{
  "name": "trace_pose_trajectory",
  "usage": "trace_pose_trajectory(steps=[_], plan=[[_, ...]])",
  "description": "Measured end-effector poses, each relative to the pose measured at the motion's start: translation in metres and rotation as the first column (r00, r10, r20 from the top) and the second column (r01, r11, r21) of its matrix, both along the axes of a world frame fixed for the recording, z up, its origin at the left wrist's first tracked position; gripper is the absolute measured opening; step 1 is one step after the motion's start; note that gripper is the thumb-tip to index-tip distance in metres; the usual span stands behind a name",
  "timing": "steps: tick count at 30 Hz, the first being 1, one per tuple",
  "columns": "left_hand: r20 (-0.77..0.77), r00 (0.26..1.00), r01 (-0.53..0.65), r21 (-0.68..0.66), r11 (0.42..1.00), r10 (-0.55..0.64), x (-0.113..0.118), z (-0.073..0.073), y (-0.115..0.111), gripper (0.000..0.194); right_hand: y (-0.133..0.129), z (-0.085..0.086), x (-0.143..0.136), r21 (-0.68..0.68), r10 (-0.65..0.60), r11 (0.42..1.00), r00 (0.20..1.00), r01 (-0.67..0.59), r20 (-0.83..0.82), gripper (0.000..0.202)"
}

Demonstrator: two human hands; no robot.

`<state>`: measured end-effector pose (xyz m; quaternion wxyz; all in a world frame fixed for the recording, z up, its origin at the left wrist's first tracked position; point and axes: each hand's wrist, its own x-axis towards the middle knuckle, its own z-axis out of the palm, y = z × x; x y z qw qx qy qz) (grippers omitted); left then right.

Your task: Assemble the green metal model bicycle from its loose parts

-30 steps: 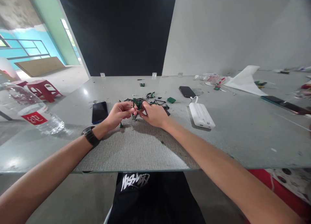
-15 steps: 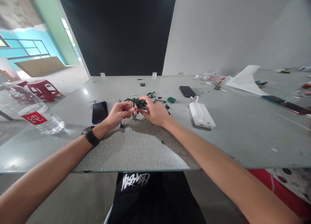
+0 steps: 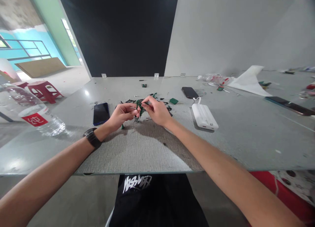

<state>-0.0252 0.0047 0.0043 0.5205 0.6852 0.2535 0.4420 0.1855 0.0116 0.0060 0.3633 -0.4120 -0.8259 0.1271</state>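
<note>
Between thumb and fingers my left hand [image 3: 126, 113] pinches a small green plastic piece [image 3: 137, 105], held upright just above the table. My right hand [image 3: 155, 111] is beside it on the right, thumb and forefinger pinched together close to the piece; what they grip is too small to make out. Behind and under the hands lie many loose black and green plastic parts [image 3: 154, 95], partly hidden by the fingers. One small green part [image 3: 122, 126] stands on the table below my left hand. A flat green block [image 3: 173, 101] rests right of my right hand.
A dark phone [image 3: 101, 114] lies left of my hands, with a water bottle [image 3: 40, 117] farther left. To the right are a white power bank [image 3: 204, 115], another phone [image 3: 189, 92] and a white wing-shaped piece [image 3: 248, 81]. The table's front edge [image 3: 137, 173] runs before me.
My right thumb and forefinger have drawn slightly up and away from the green piece, closing into a tighter pinch. My left hand has shifted very slightly right, still holding the piece.
</note>
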Motion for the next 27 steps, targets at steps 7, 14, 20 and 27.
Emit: trace_pose_trajectory(steps=[7,14,20,27], plan=[[-0.006,1.0,-0.012,0.008,1.0,0.012,0.0012,0.0013,-0.0004,0.022,0.0061,-0.0031,-0.0044,-0.218,0.041,0.971,0.966,-0.099,-0.256,0.04],[0.013,1.0,-0.028,-0.013,1.0,0.028,0.0002,-0.0003,-0.0004,0.022,0.003,-0.0044,0.0012,-0.094,-0.004,0.996,1.0,0.002,-0.019,0.048],[0.046,0.998,-0.04,-0.032,0.999,0.042,0.0016,0.0015,-0.0017,0.022,0.0009,-0.0061,-0.0002,0.057,-0.163,0.987,0.936,0.152,0.313,0.06],[0.041,0.999,-0.034,-0.031,0.999,0.035,0.0012,0.0004,-0.0009,0.022,-0.0013,-0.0046,-0.0039,0.091,-0.206,0.978,0.907,0.185,0.368,0.059]])
